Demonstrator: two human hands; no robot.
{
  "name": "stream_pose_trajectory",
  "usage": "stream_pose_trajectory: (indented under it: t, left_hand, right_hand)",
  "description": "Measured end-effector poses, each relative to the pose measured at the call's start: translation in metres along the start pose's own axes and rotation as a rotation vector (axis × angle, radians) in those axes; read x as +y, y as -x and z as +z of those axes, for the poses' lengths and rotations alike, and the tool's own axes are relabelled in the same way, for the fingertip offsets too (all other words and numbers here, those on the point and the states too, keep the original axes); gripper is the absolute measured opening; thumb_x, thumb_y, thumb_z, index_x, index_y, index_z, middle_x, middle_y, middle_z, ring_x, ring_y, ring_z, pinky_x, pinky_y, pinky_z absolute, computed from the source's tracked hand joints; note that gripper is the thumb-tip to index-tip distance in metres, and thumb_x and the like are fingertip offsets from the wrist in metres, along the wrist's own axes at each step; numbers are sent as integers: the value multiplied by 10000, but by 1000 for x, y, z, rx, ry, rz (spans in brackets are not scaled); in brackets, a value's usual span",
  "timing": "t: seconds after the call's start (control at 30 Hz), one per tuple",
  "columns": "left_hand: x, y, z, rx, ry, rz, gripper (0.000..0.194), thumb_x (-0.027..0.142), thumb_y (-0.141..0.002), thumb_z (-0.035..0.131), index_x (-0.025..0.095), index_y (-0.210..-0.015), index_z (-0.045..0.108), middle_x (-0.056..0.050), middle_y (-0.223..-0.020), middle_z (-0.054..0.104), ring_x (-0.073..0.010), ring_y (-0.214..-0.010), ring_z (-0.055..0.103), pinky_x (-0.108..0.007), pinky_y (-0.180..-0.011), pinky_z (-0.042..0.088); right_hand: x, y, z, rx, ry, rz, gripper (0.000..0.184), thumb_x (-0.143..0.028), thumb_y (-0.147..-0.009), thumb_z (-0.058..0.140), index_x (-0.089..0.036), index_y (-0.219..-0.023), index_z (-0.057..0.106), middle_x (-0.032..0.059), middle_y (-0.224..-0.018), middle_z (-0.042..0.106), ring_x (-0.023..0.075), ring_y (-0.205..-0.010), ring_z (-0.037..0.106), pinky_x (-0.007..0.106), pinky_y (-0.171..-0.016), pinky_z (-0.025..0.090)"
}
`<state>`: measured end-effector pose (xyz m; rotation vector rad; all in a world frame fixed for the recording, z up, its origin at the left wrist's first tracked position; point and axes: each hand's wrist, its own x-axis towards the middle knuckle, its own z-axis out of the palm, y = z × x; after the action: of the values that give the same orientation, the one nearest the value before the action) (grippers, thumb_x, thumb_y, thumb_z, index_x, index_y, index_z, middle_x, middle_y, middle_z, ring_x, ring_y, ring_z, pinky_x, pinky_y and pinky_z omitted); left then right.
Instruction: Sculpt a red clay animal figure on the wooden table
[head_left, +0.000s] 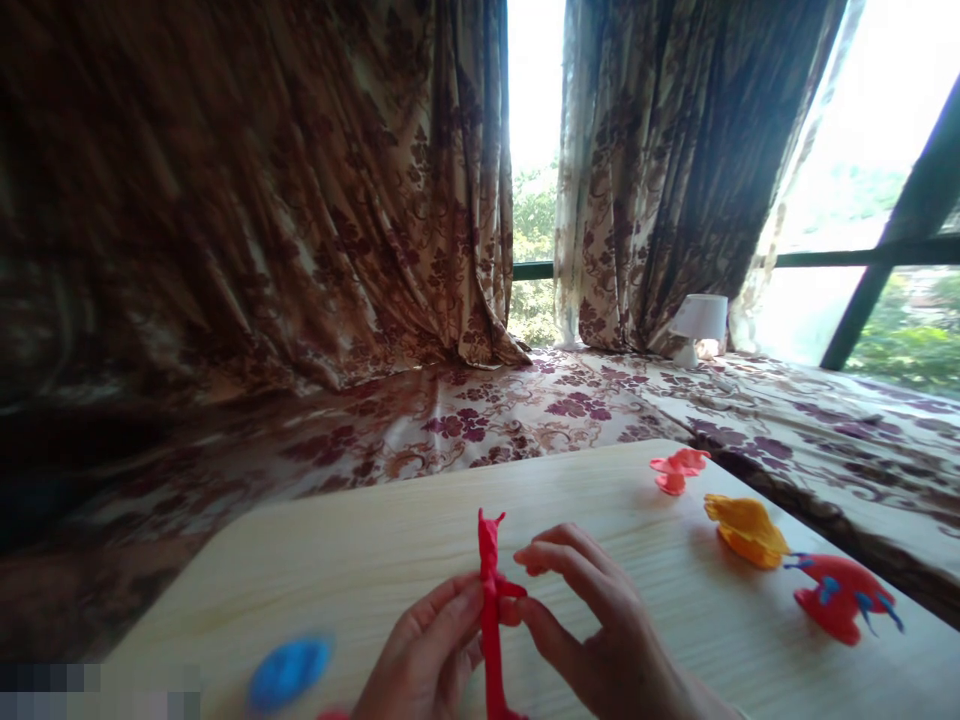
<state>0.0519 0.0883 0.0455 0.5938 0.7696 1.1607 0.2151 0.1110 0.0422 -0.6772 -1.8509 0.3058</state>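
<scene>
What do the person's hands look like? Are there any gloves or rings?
No gloves! The left hand and the right hand are both bare, with no rings or markings that I can see. Any sleeves are out of sight or too small to tell.

Strong backlight from here, with right-hand window [832, 190] and curtain gap [535, 90] blown out white, left curtain [262, 190] dim and smeared, tabletop [337, 550] fairly bright, red clay figure [490, 625] reasonably sharp, blue oval piece [290, 672] blurred, edges wide-angle stretched, lower-left corner pixelated.
</scene>
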Motion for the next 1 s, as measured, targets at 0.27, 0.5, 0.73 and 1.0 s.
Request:
stream_pose_trajectory:
  t: [0.27,0.5,0.73,1.0]
  left_hand:
    - [-4,1,-2,25,11,-43,185,295,-694,776,169,-829,761,-57,-835,751,-129,-769,639,-209,-755,490]
    - [-2,3,2,12,-43,-47,229,337,-660,797,179,-823,768,-56,-813,740,-159,-813,640,-218,-765,480]
    - [-4,0,-4,-18,-104,-74,262,367,-665,790,154,-816,769,-59,-762,719,-122,-708,594,-202,-715,457]
    - [-5,3,1,28,-41,-63,214,318,-651,809,168,-798,769,-52,-766,748,-127,-722,640,-202,-743,487]
  right_hand:
    - [-1,1,-3,-152,117,-74,209,-96,-848,606,-233,-1005,609,30,-885,601,176,-798,535,326,-719,443]
    - [-1,1,-1,-105,110,-76,186,-94,-853,606,-211,-999,606,35,-878,608,172,-793,534,324,-719,441]
    - [-3,0,-4,-136,84,-72,153,-88,-881,573,-222,-945,612,28,-854,611,168,-773,525,316,-701,439]
    - [0,1,-2,-128,26,-13,141,-97,-865,594,-208,-952,598,27,-889,607,162,-815,539,302,-736,453]
